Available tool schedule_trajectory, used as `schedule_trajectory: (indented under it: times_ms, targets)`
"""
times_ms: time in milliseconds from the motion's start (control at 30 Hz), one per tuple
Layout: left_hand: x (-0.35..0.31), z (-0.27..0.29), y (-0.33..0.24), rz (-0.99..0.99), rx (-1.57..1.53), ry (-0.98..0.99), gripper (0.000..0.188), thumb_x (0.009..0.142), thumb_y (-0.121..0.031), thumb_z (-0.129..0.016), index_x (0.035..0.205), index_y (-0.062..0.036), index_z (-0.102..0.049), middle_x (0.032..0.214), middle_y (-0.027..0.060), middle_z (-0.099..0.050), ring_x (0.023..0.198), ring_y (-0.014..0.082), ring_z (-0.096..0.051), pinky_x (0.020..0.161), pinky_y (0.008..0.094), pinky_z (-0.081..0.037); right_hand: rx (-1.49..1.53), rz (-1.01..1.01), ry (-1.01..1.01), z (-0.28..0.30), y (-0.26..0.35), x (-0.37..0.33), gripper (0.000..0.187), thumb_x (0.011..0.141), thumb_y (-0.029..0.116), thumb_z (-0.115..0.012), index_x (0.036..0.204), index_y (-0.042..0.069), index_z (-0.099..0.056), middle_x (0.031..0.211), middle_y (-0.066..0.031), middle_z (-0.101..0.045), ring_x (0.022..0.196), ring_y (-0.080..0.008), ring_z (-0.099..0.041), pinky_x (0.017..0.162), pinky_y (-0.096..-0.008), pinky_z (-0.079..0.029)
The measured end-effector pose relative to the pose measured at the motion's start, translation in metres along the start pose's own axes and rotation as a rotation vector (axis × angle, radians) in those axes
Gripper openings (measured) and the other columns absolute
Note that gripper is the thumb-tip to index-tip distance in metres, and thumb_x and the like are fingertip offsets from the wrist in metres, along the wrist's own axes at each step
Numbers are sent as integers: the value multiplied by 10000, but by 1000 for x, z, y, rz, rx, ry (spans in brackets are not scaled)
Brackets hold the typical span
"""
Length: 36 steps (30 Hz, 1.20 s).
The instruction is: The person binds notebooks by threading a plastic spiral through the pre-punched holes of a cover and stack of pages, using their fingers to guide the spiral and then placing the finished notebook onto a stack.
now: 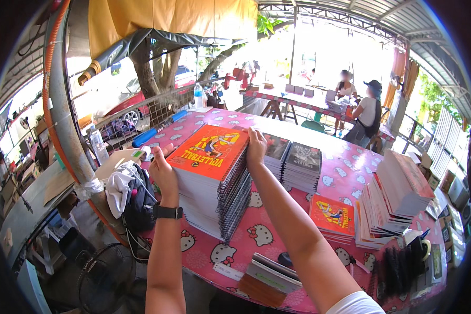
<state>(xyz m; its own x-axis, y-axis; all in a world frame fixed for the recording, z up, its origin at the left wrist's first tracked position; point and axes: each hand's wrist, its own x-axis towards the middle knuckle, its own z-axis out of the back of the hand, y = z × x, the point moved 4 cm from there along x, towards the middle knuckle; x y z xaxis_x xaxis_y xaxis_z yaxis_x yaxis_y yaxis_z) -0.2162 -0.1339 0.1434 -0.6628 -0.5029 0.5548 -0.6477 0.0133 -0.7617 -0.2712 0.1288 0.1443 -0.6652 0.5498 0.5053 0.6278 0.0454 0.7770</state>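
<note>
1. On the pink patterned bench (pixel 345 172), right in front of me, stands a tall stack of spiral-bound notebooks (pixel 214 183) with an orange cover on top, leaning a little toward me.
2. My left hand (pixel 162 172) presses flat against the stack's left side, fingers spread and not closed around anything; a black watch (pixel 168 212) sits on that wrist.
3. My right hand (pixel 256 146) rests on the far top edge of the stack, fingers curled over the cover; this grip lies on the stack rather than clamped on it.
4. Just behind the stack stand two lower piles of dark-covered notebooks (pixel 302 166).
5. To my right lies a low orange-covered pile (pixel 332 217), and beside it a fanned heap of white-edged books (pixel 397 196).
6. Near the bench's front edge lie a few loose booklets (pixel 272 272), with black binding combs (pixel 400 267) and a tape roll (pixel 421 250) further right.
7. At my left a dark bag with white cloth (pixel 131 193) hangs beside the bench edge, close to my left forearm.
8. Far back, two people (pixel 358 107) sit at another table.
</note>
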Motion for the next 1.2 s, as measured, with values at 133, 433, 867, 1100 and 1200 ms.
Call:
schedule_trajectory:
  times_ms: [133,433,867,1100,1200]
  targets:
    - [0,4,3,-37,19,-47,480,957,-317,-405,924,83,-668,793,123,-675,697,146,-603,669,260,-471,13,82,-2,-1,0,-5,258,876,201,-519,830,-3,-670,794,-62,-661,766,-127,-569,744,-261,-433]
    - [12,3,18,-138,151,105,400,938,-244,-410,1106,65,-601,967,113,-662,933,200,-611,859,307,-439,-158,72,171,33,-18,23,433,895,355,-468,1072,-26,-573,1076,-174,-605,997,-282,-549,894,-365,-405]
    - [-192,95,-26,247,-241,254,150,856,-125,-541,907,12,-576,812,76,-601,708,129,-529,679,254,-405,-1739,256,595,317,35,-136,305,702,206,-714,892,6,-584,945,-139,-604,1019,-317,-561,866,-376,-478]
    - [-266,-5,-59,764,-500,893,446,920,-367,-527,1180,-5,-517,1012,137,-633,913,203,-623,782,327,-514,-1171,250,448,285,104,-153,162,772,36,-622,934,35,-624,816,-135,-609,808,-312,-601,720,-392,-483]
    - [-282,-30,-59,1208,-721,804,629,910,-521,-442,1278,-12,-416,1226,159,-550,1070,270,-575,851,438,-493,-980,601,617,227,167,-197,210,698,47,-610,907,64,-627,876,-65,-624,778,-243,-594,699,-372,-495]
